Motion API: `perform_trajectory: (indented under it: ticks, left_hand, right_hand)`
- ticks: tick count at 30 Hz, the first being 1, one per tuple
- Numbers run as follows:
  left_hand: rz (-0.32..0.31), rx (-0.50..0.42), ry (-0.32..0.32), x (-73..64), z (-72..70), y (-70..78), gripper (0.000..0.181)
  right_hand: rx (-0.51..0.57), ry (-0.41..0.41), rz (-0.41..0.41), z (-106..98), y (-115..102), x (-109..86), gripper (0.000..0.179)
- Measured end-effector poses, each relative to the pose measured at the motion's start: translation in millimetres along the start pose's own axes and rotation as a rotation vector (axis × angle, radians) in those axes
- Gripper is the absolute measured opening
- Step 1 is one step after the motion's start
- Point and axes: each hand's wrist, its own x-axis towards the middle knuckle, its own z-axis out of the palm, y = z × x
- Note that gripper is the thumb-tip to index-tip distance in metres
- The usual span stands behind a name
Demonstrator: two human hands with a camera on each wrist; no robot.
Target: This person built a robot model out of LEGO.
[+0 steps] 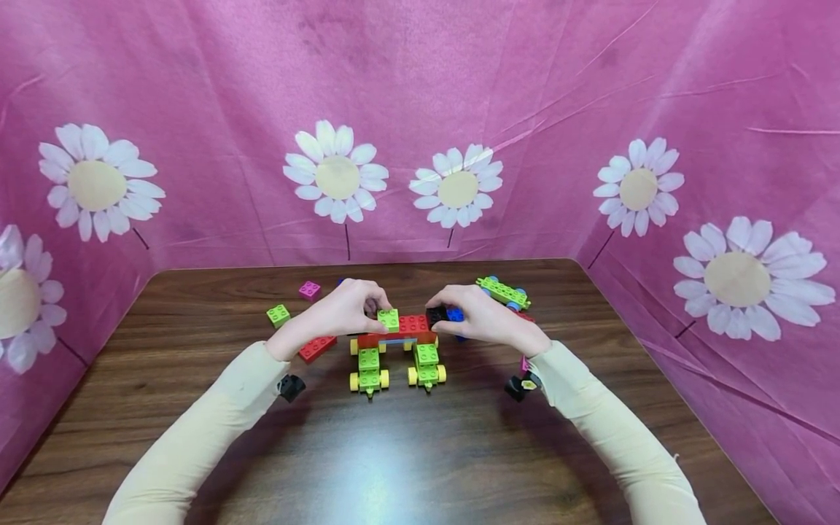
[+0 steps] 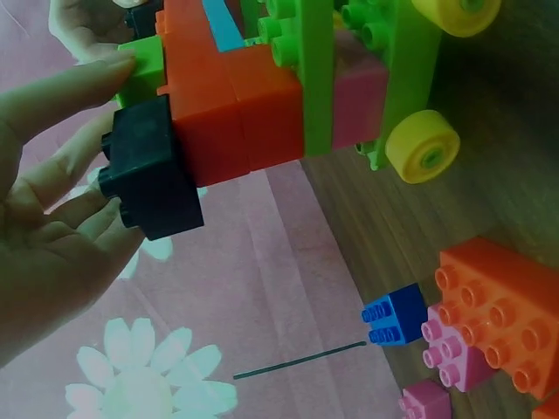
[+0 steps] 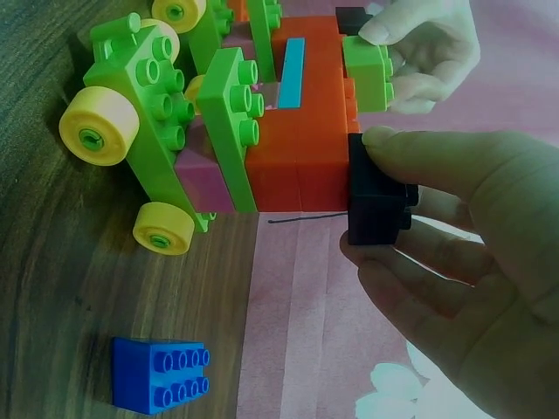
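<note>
The wheeled brick model (image 1: 412,323) stands near mid-table. At its eleven o'clock, the left hand (image 1: 344,308) pinches a light-green brick (image 1: 389,319); at one o'clock, the right hand (image 1: 477,313) pinches a black brick (image 1: 436,317), probably to seat or steady both. A magenta brick (image 1: 310,291) lies at ten, a wheeled base (image 1: 504,292) at two, on the wooden table (image 1: 459,474). Pink daisy-printed cloth (image 1: 230,87) rises at twelve.

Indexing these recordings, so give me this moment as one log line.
left hand: pinches green block | right hand: holds black block | both: at top of red blocks | below: yellow wheels
</note>
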Motion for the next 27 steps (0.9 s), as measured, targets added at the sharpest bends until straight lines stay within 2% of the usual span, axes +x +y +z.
perform_trajectory:
  ticks: [9,27]
  left_hand:
    - [-0.137,-0.115,-0.034,2.3,2.2,-7.1,0.026]
    - [-0.163,-0.127,-0.013,-1.2,3.0,-7.3,0.028]
  right_hand:
    - [-0.002,-0.002,-0.006,0.5,0.7,-0.4,0.034]
    - [-0.003,-0.009,0.021,1.4,-0.5,0.4,0.035]
